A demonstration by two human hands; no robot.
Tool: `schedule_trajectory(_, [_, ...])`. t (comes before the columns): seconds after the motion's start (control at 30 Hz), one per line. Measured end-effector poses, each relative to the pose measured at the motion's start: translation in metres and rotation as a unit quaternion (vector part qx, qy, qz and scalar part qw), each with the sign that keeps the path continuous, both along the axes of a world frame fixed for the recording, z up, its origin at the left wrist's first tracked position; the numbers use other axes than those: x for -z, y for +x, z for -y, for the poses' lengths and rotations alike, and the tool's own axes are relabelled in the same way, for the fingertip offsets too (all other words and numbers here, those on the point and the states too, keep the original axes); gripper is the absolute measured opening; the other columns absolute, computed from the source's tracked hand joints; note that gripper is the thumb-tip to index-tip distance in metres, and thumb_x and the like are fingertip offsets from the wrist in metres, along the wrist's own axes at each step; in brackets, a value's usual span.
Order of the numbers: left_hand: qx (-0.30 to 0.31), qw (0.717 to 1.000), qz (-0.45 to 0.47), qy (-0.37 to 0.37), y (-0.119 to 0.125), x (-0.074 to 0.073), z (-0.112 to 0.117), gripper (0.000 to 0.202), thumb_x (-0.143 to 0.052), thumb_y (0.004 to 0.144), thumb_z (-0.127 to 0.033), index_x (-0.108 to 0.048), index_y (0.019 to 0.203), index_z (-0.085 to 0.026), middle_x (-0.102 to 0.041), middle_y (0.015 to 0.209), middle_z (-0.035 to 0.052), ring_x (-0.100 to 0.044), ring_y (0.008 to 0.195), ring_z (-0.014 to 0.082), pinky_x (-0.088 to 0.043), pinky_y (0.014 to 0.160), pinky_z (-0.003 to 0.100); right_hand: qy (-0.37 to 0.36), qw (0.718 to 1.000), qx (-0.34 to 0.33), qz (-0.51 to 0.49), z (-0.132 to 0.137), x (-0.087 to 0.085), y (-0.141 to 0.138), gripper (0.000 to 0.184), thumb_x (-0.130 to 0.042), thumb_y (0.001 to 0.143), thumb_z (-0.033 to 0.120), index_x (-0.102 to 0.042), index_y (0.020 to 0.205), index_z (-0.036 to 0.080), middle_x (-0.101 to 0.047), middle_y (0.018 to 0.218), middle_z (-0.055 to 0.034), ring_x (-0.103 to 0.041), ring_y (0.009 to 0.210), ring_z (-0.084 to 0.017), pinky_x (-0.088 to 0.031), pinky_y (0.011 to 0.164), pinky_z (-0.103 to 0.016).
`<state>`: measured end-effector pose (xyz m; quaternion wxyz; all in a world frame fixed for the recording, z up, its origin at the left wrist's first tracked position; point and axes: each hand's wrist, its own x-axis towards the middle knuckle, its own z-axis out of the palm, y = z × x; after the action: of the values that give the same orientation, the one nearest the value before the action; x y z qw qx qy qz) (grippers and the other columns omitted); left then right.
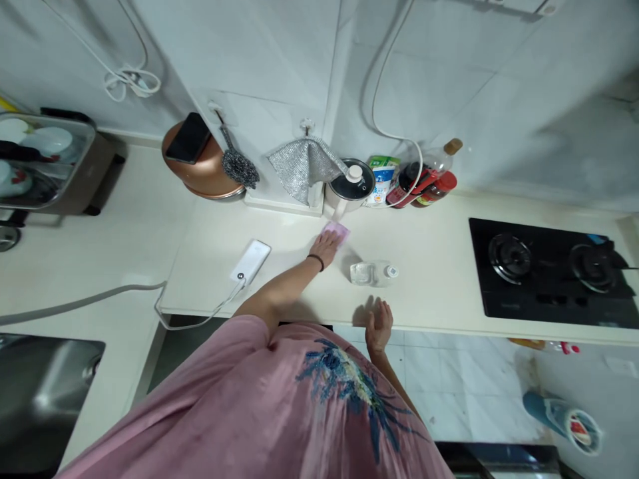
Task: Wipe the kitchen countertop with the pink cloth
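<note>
Kitchen, seen from overhead: a pale counter [439, 293] is backed by a white tiled wall [279, 60]. A pink cloth [337, 230] is held against the counter near the wall, just in front of a small lidded pot [351, 183], and its near edge is covered by the left hand [325, 247]. The right hand [379, 324] is laid slack and empty on the counter's front edge. Between the two hands a clear bottle [373, 273] is lying on its side.

A white device [251, 261] with a grey cable [124, 291] is placed to the left, and a black two-burner hob [549, 273] is set in at the right. Ranged along the wall are a copper pot [204, 176], a scrubbing brush [239, 165], a hung silver cloth [299, 166], a carton [383, 177] and sauce bottles [424, 185].

A steel sink [40, 392] is cut off at lower left, a dish rack [44, 163] at the left edge. Whether the pink cloth is gripped or merely pressed flat cannot be told, the hand's underside being hidden. The labels cannot be read. Much of the tiled floor [464, 386] is hidden by a pink shirt [249, 412].
</note>
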<state>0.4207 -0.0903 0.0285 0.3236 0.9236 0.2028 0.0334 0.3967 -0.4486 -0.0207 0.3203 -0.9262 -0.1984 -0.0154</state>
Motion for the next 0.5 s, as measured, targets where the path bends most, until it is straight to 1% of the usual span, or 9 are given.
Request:
schedule_trajectory(0.07, [-0.031,0.999,0.008,-0.010,0.029,-0.006,-0.012,0.072,-0.051,0.093,-0.020,-0.054,0.164,-0.027,-0.034,0.181,0.0045,-0.015,0.172,0.0197,-0.013,0.138,0.049,-0.011,1.000,0.016,0.004,0.016,0.000,0.014,0.070,-0.035,0.109,0.061,-0.052,0.161,0.017,-0.058,0.155,-0.0217,-0.050,0.147,-0.036,-0.046,0.120,-0.061])
schedule_trajectory(0.13, [-0.041,0.999,0.012,-0.015,0.045,-0.009,-0.018,0.075,-0.051,0.092,-0.019,-0.050,0.167,-0.025,-0.032,0.182,0.0057,-0.015,0.172,0.0211,-0.013,0.138,0.052,-0.018,1.000,0.024,0.000,0.026,0.000,0.028,0.073,-0.034,0.108,0.065,-0.054,0.159,0.017,-0.058,0.153,-0.0220,-0.051,0.145,-0.035,-0.047,0.119,-0.060])
schedule_trajectory(0.2, [-0.043,0.999,0.006,-0.015,0.045,-0.008,-0.015,0.073,-0.048,0.093,-0.016,-0.051,0.166,-0.024,-0.037,0.179,0.0077,-0.019,0.171,0.0229,-0.016,0.137,0.055,-0.019,1.000,0.014,-0.011,0.034,0.000,0.039,0.076,-0.035,0.106,0.069,-0.057,0.155,0.015,-0.059,0.151,-0.0232,-0.051,0.144,-0.035,-0.046,0.120,-0.060])
schedule_trajectory(0.23, [-0.040,0.999,-0.002,-0.009,0.040,-0.006,-0.010,0.071,-0.046,0.095,-0.014,-0.052,0.165,-0.023,-0.039,0.178,0.0089,-0.021,0.170,0.0242,-0.018,0.137,0.055,-0.018,1.000,0.003,-0.018,0.036,0.000,0.043,0.076,-0.037,0.106,0.070,-0.060,0.152,0.014,-0.060,0.151,-0.0239,-0.051,0.144,-0.036,-0.045,0.121,-0.061])
schedule_trajectory(0.3, [-0.025,0.999,-0.031,0.014,0.017,-0.001,0.008,0.068,-0.041,0.099,-0.014,-0.054,0.165,-0.022,-0.042,0.177,0.0107,-0.025,0.169,0.0272,-0.022,0.136,0.056,-0.012,0.999,-0.023,-0.031,0.041,0.000,0.049,0.076,-0.041,0.104,0.071,-0.063,0.147,0.012,-0.059,0.151,-0.0249,-0.050,0.144,-0.037,-0.042,0.122,-0.062])
schedule_trajectory(0.37, [-0.001,0.997,-0.060,0.045,-0.019,0.006,0.037,0.064,-0.040,0.103,-0.017,-0.054,0.165,-0.023,-0.044,0.175,0.0109,-0.029,0.168,0.0296,-0.025,0.135,0.055,-0.006,0.998,-0.047,-0.046,0.044,-0.002,0.055,0.077,-0.047,0.101,0.072,-0.063,0.147,0.013,-0.058,0.152,-0.0249,-0.049,0.145,-0.039,-0.040,0.123,-0.063])
schedule_trajectory(0.43, [0.025,0.994,-0.069,0.075,-0.064,0.014,0.071,0.061,-0.042,0.106,-0.021,-0.053,0.166,-0.026,-0.047,0.174,0.0094,-0.032,0.167,0.0300,-0.027,0.135,0.052,0.007,0.996,-0.060,-0.070,0.044,-0.006,0.062,0.085,-0.055,0.095,0.076,-0.058,0.154,0.014,-0.057,0.154,-0.0237,-0.049,0.145,-0.040,-0.040,0.124,-0.064])
schedule_trajectory(0.5, [0.050,0.991,-0.064,0.111,-0.110,0.023,0.104,0.059,-0.043,0.108,-0.025,-0.052,0.166,-0.026,-0.047,0.174,0.0090,-0.034,0.166,0.0294,-0.028,0.134,0.049,0.039,0.991,-0.075,-0.107,0.040,-0.013,0.073,0.098,-0.065,0.088,0.079,-0.047,0.163,0.019,-0.053,0.160,-0.0213,-0.048,0.147,-0.039,-0.039,0.125,-0.063])
